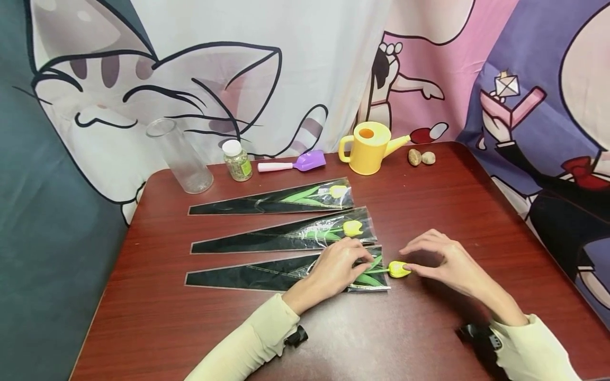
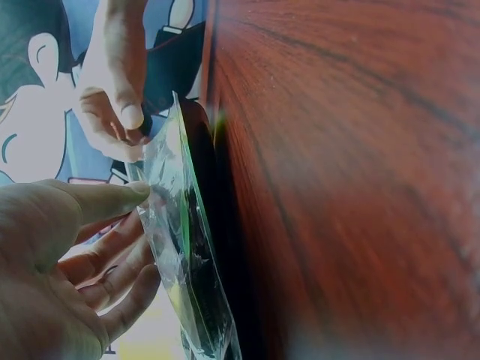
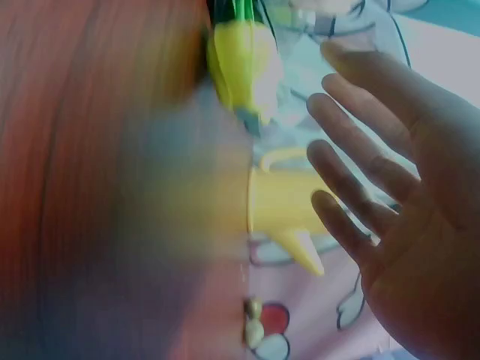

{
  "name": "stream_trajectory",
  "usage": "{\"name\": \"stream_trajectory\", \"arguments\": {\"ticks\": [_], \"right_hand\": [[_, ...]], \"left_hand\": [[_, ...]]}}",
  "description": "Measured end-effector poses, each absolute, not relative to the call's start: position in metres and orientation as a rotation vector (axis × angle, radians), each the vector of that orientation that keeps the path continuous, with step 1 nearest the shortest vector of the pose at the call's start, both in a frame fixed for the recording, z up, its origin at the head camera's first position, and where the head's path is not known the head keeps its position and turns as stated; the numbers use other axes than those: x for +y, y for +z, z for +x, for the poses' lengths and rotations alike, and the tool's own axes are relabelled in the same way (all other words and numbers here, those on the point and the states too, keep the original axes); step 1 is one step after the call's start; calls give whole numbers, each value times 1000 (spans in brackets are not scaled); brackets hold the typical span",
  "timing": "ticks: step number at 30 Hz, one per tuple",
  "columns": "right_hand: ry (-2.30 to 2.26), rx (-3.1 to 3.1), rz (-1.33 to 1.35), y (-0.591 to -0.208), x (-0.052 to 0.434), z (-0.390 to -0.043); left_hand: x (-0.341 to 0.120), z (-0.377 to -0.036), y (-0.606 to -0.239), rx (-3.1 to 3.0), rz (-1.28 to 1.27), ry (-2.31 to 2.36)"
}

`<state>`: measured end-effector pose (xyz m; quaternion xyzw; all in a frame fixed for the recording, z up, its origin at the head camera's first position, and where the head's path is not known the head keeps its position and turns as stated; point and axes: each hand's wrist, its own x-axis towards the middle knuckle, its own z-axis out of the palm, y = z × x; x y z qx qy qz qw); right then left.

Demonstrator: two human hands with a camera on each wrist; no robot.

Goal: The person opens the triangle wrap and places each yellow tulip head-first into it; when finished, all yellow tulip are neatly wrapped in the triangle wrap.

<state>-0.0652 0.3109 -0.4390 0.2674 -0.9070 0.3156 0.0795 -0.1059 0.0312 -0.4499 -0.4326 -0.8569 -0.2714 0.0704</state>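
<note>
A yellow tulip [image 1: 398, 269] sticks out of the right-hand opening of the nearest black-backed clear sleeve [image 1: 229, 276]. Its green leaves are still inside the sleeve. My left hand [image 1: 329, 270] lies over this sleeve near the opening, and its thumb and fingertips pinch the clear film [image 2: 161, 217]. Just right of the bloom is my right hand [image 1: 450, 264], fingers spread and thumb close to the petals. The right wrist view shows a gap between its fingers [image 3: 360, 127] and the tulip, with nothing held.
Two more sleeved tulips lie behind: a middle sleeve [image 1: 257, 241] and a far sleeve [image 1: 238, 205]. Along the back stand a glass vase [image 1: 183, 159], a lidded jar [image 1: 237, 161], a purple shovel [image 1: 308, 161], a yellow watering can [image 1: 369, 153] and two stones [image 1: 415, 157].
</note>
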Motion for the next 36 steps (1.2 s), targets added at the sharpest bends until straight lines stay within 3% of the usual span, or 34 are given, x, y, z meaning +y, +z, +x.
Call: {"name": "stream_trajectory", "arguments": {"ticks": [11,25,36], "right_hand": [[1067,-2823,735,-450,337,-58],[1180,-2764,799,-467,336,-63],[1238,-2716,831,-438,312,-58]], "left_hand": [[32,-106,-450,-2578,-1302,-829],[34,-106,-450,-2573,-1306,-823],[34,-107,-449,-2586,-1310,-799]]}}
